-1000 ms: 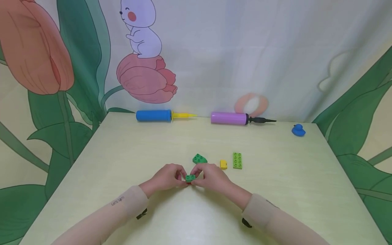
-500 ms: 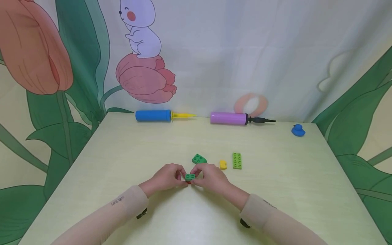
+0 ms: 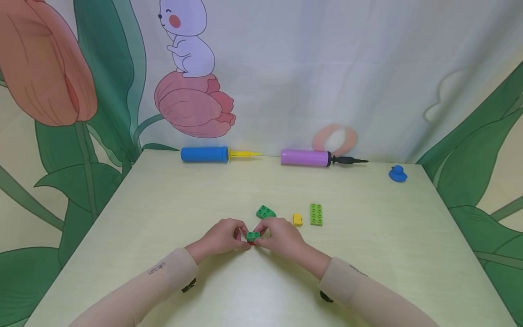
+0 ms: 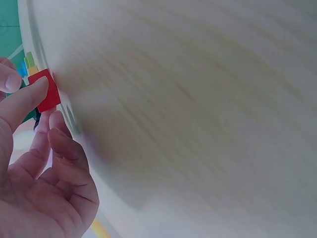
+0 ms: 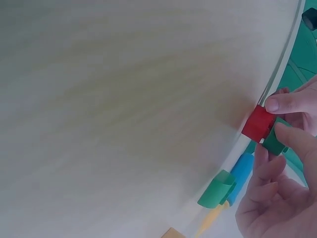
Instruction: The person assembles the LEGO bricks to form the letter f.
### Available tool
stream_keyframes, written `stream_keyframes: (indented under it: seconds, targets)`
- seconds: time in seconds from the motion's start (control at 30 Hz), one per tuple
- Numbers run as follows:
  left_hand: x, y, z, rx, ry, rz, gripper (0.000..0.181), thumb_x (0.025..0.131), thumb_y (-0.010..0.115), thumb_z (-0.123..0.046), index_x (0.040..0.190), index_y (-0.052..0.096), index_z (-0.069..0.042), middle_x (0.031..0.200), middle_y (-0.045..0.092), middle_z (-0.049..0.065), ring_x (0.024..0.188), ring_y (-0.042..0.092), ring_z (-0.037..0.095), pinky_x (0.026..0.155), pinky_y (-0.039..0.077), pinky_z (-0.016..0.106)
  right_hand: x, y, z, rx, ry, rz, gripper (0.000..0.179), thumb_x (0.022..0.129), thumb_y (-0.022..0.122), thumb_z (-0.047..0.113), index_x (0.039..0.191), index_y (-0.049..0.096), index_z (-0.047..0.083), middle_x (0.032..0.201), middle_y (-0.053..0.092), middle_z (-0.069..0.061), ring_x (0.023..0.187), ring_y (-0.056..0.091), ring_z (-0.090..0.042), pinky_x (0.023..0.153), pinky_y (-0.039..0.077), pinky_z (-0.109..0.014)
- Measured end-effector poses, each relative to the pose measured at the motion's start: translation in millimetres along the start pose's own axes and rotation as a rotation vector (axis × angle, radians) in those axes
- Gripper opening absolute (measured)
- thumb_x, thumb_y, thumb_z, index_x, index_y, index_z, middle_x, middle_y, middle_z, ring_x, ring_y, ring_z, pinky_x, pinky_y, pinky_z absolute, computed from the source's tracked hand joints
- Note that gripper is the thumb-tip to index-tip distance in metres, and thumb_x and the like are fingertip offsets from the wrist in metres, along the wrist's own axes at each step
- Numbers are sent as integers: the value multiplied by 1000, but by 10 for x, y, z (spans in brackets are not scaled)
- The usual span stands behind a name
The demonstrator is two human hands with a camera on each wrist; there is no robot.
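Observation:
Near the middle of the table, my left hand (image 3: pixel 222 236) pinches a red toy brick (image 4: pixel 49 96) between thumb and fingers. My right hand (image 3: pixel 282 237) pinches a small green two-stud brick (image 3: pixel 253 236) from the other side. In the head view the green brick lies over the red one, which is mostly hidden. Both wrist views show the two bricks against each other, the red face turned to the cameras. Whether their studs are fully joined I cannot tell.
Just beyond the hands lie a green rounded brick (image 3: pixel 265 212), a yellow brick (image 3: pixel 298 220) and a lime eight-stud brick (image 3: pixel 316 214). A blue pump (image 3: pixel 204 154), a purple pump (image 3: pixel 305 158) and a blue toy duck (image 3: pixel 398 174) line the table's back edge, before a printed curtain (image 3: pixel 261 91).
The right forearm has shifted very slightly left. Both hands keep their hold on the bricks, which stay in nearly the same place.

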State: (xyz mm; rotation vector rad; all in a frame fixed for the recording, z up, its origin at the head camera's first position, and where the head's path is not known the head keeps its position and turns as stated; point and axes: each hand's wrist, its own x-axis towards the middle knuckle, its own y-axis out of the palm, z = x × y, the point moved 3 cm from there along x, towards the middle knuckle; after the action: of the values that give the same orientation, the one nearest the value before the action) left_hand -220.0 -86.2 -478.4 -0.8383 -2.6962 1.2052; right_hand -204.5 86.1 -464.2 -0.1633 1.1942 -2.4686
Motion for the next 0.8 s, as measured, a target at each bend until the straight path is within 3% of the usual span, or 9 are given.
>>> stream_keyframes:
  seconds: [0.43,0.8]
  targets:
    - [-3,-7,-10,-11,9,6,18,80,80,-16,86,65,-10,61,54,0,53,45,9,51,36,25,38,-3,17,-101,-35,-8,12,79,81,25,84,71,24,77,62,16,62,52,-7,51,40,-26]
    - [-9,-15,0,-1,-8,7,17,79,81,-17,85,66,-12,60,54,-1,52,45,8,51,36,24,15,-15,26,-34,-18,31,14,80,80,25,89,70,23,78,62,15,59,52,-8,51,42,-27]
